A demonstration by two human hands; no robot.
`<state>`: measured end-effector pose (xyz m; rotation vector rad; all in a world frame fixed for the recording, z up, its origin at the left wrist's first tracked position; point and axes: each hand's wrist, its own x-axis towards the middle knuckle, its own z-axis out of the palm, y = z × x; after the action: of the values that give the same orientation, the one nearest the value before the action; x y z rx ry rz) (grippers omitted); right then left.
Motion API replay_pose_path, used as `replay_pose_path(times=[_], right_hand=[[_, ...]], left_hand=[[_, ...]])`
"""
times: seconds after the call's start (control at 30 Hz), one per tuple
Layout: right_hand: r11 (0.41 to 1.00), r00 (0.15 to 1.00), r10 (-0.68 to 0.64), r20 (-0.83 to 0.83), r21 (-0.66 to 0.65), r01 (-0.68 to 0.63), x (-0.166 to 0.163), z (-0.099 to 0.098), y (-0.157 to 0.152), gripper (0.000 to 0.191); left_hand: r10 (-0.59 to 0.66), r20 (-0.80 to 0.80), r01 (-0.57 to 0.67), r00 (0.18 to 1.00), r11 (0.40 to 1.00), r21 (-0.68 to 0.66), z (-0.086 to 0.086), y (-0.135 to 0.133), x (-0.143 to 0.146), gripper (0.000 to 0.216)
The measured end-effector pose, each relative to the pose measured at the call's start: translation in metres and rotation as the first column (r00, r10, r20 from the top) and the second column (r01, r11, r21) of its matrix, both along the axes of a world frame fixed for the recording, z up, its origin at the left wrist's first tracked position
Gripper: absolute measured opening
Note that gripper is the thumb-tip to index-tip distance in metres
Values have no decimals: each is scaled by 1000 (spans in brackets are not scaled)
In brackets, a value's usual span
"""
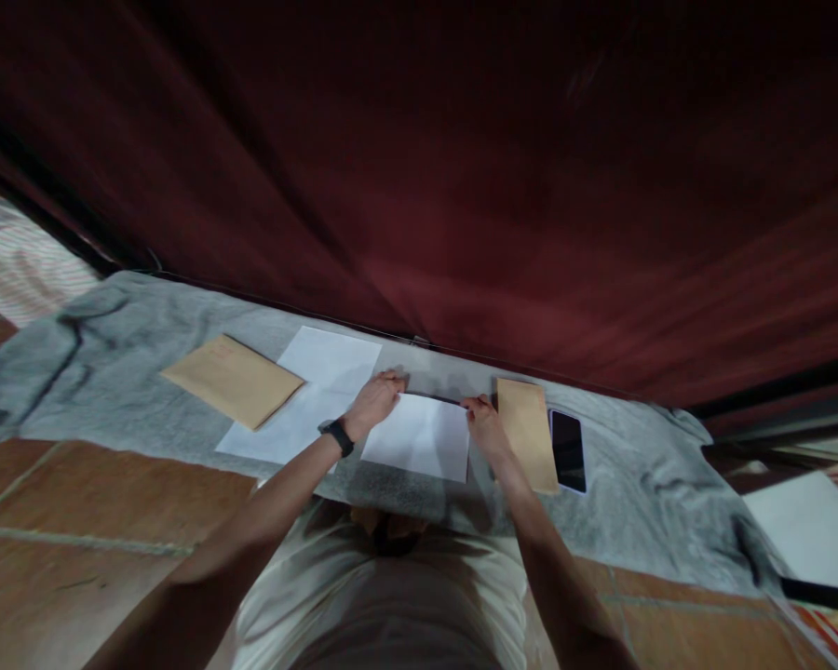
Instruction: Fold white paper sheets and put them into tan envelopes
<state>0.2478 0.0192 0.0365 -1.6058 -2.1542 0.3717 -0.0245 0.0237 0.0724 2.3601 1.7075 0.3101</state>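
A white sheet of paper, which looks folded, lies in front of me on the grey cloth. My left hand is at its far left corner, fingers bent together over the edge. At the far right corner, my right hand pinches the same paper. Left of it lie larger white sheets, partly covered by a stack of brown envelopes. Another brown envelope lies just beyond my right hand, with a dark-screened phone beside it.
The grey cloth covers a long, narrow surface and is wrinkled at both ends. A dark red curtain-like sheet rises right behind it. Tiled floor shows on my side. A white flat object is at far right.
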Motion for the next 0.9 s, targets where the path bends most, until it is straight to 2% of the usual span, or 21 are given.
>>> replay_pose_path(times=[0.1, 0.2, 0.27, 0.3, 0.33, 0.4, 0.47, 0.57, 0.67, 0.77, 0.9], right_hand=[[997, 995, 35, -95, 71, -29, 9, 34, 6, 42], [983, 986, 43, -163, 181, -13, 18, 78, 5, 37], [968, 982, 74, -176, 248, -28, 22, 98, -3, 33], [961, 979, 84, -185, 275, -30, 23, 102, -9, 31], [957, 976, 97, -192, 286, -39, 23, 102, -18, 30], [958, 975, 99, -199, 284, -40, 20, 88, -37, 29], [972, 984, 93, -150, 228, -57, 16, 62, -59, 33], [980, 993, 119, 9, 161, -119, 12, 19, -90, 36], [974, 978, 170, 123, 130, -186, 12, -10, -113, 38], [975, 974, 179, 137, 112, -194, 14, -23, -127, 40], [975, 977, 197, 78, 86, -203, 17, -26, -134, 43]], left_hand=[[9, 27, -11, 1000, 998, 63, 35, 5, -5, 23], [8, 125, -40, 992, 965, 260, 74, 0, -9, 20], [-22, 140, -28, 990, 937, 348, 90, -12, -11, 23], [-30, 135, -23, 990, 927, 375, 93, -20, -12, 25], [-44, 123, -8, 991, 922, 388, 92, -30, -13, 26], [-86, 93, 45, 992, 925, 378, 77, -51, -16, 27], [-115, 38, 96, 993, 936, 340, 52, -71, -18, 27], [-166, -47, 172, 985, 959, 225, 11, -96, -20, 30], [-182, -99, 194, 978, 972, 131, -18, -117, -18, 34], [-176, -93, 184, 980, 979, 84, -31, -130, -17, 34], [-150, -28, 151, 988, 986, 64, -35, -136, -21, 35]])
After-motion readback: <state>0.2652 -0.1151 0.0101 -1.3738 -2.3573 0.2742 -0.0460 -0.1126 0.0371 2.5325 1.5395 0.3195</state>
